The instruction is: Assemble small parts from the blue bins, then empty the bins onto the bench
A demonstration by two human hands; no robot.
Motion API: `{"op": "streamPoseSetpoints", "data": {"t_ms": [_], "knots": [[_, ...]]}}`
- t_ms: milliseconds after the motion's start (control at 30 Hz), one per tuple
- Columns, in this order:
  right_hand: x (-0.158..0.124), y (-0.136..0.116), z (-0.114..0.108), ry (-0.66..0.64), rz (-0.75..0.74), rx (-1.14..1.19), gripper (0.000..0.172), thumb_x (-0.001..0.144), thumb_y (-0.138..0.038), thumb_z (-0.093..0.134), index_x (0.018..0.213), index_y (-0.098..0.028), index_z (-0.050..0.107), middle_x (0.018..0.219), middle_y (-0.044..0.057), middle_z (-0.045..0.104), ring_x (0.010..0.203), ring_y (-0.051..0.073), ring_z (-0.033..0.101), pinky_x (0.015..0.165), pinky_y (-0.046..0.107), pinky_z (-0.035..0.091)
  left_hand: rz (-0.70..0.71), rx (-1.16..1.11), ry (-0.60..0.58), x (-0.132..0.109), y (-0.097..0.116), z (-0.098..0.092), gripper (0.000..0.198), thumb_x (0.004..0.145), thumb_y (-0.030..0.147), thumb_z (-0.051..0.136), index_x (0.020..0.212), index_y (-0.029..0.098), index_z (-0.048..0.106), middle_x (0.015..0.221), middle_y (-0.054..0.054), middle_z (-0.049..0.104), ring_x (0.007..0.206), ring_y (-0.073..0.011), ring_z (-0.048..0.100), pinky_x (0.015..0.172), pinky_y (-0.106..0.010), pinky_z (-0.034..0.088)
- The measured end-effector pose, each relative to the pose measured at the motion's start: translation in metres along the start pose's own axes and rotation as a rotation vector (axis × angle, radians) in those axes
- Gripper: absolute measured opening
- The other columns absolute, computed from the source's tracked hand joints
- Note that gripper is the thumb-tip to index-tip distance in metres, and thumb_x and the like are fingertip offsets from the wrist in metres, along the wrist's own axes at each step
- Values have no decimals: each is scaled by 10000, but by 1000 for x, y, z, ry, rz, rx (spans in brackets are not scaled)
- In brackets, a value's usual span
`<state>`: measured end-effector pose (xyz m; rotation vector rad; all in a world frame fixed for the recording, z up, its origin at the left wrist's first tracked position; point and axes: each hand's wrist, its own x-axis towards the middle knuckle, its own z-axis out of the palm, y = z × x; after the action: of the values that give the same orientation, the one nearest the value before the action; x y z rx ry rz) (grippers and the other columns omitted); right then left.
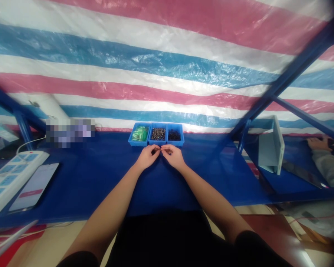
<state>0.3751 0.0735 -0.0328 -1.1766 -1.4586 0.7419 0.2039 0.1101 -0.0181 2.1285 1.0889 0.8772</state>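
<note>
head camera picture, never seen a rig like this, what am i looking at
There is no machine: a camera on the person's head looks forward and down at their bare left hand and right hand. On the blue table, just beyond them, three blue bins stand side by side, holding green pieces, shiny parts and dark parts. A white power strip and a phone lie at the left. The fingers of both hands meet or nearly meet; anything held there is too small to make out. Another person's hand is at far right.
</note>
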Motion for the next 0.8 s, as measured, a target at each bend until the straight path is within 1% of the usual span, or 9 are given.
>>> {"op": "streamPoseSetpoints", "data": {"t_ms": [100,167,300,433,567,700,800], "knots": [[-1,-1,0,-4,14,-24,210,821,-232,600,1010,-195,684,978,47,734,882,170,699,827,312,565,-26,-60,-1,-1,2,0,245,878,395,508,992,204,610,854,-16,682,768,-159,624,754,-296,492],[-1,-1,0,-1,21,-36,209,825,-235,602,1013,-195,684,973,47,737,875,170,702,826,316,565,-26,-80,-6,-2,3,0,251,880,409,507,973,200,610,834,-13,675,750,-153,618,739,-286,490],[0,0,-1,13,16,-27,232,827,-236,609,1043,-191,677,983,54,736,885,171,701,818,308,563,-12,-77,-21,-3,5,0,227,890,400,507,922,203,615,836,-6,673,749,-147,614,729,-272,477],[1,0,-1,14,19,-53,194,815,-253,634,985,-189,701,987,51,734,855,169,695,801,306,566,-20,-67,-37,-1,5,-1,229,901,397,489,916,204,611,834,-7,672,754,-154,617,732,-275,476],[0,0,0,1,11,-92,188,819,-266,639,975,-199,720,947,39,740,810,169,693,792,316,569,-11,-42,-60,0,4,-2,260,919,405,457,919,204,623,845,-13,676,768,-162,616,746,-282,475],[-1,-1,0,-5,6,-122,189,822,-273,639,976,-207,726,942,36,743,807,173,695,788,316,573,-12,-9,-45,0,4,-2,298,932,427,426,907,209,628,845,-13,675,766,-165,612,748,-286,473],[-1,-2,-1,5,10,-133,193,832,-279,630,986,-214,728,943,34,744,802,175,695,795,322,571,-19,-29,-18,-1,5,-1,281,925,432,446,955,215,623,859,-10,678,774,-162,619,762,-286,480]]}}
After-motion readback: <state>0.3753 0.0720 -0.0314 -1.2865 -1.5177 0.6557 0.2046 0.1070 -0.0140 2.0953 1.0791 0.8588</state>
